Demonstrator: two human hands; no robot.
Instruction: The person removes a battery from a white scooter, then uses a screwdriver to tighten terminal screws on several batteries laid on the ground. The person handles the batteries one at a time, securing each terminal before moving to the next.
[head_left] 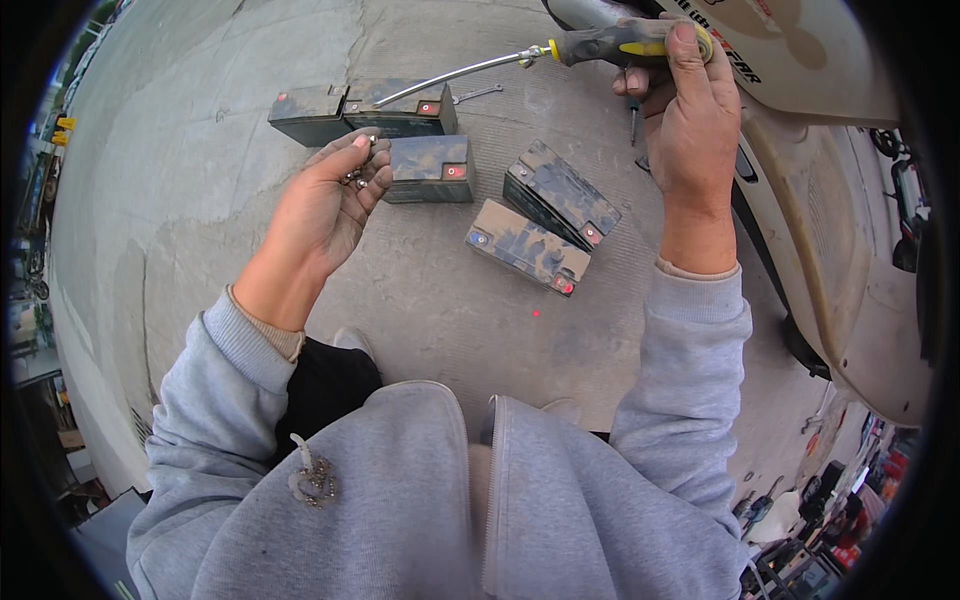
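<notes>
My right hand [692, 120] is wrapped round the grey-and-yellow handle of a screwdriver [610, 45], held up beside a pale scooter. Its long metal shaft points left, and the tip appears over the dusty batteries at the back. In my left hand [325, 200], small metal screws [356, 178] sit between the curled fingers and the thumb. Just beyond that hand stand a far-left battery [305, 100], another battery [400, 118] beside it and a nearer battery [432, 165]. Two more, an angled battery [565, 190] and a front battery [528, 245], lie to the right.
A small wrench [478, 94] lies on the concrete floor [200, 190] behind the batteries. The scooter [800, 200] borders the right side, with a slim tool [633, 120] near it. Assorted tools and parts [800, 510] crowd the lower right.
</notes>
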